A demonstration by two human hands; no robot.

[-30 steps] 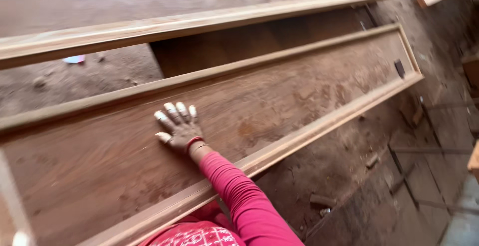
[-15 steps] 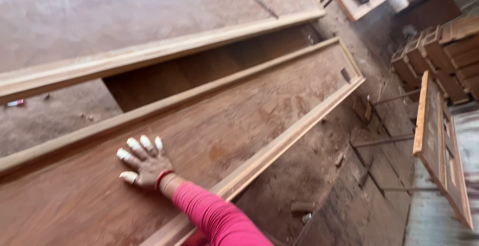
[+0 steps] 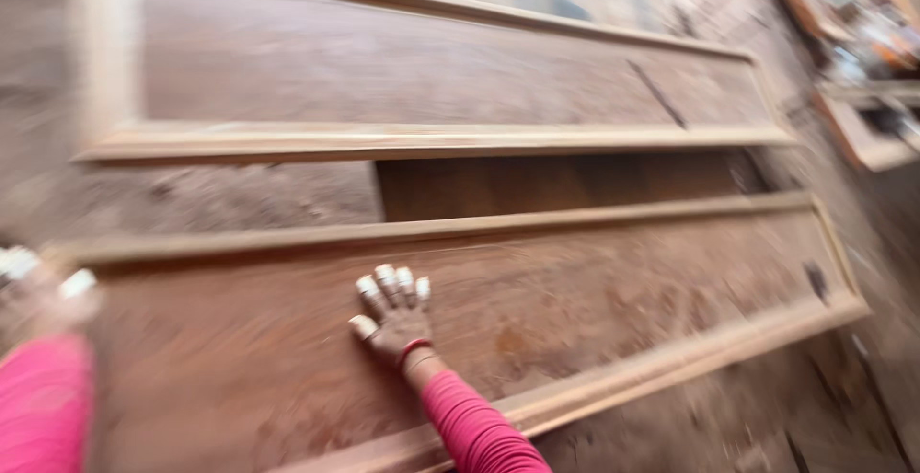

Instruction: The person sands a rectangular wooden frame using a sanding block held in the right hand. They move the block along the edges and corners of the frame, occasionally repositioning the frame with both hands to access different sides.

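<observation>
A long brown wooden panel [image 3: 613, 291] with a pale raised frame lies flat in front of me. My right hand [image 3: 395, 312] rests palm-down on its face with the fingers spread. Its fingertips are wrapped in white, and a red bangle sits above the pink sleeve. My left hand [image 3: 40, 291], also white-tipped and pink-sleeved, is a blur at the far left by the panel's end rail [image 3: 57, 254]. Whether it grips anything cannot be made out.
A second framed wooden panel [image 3: 412, 70] lies parallel just beyond, with a dark board [image 3: 565, 184] in the gap between the two. Dusty ground [image 3: 192, 200] shows at the left. Blurred wooden frames and clutter [image 3: 862, 99] stand at the right.
The view has swung left and blurred. My left hand has come into sight at the left edge. My right hand stays flat on the near panel.
</observation>
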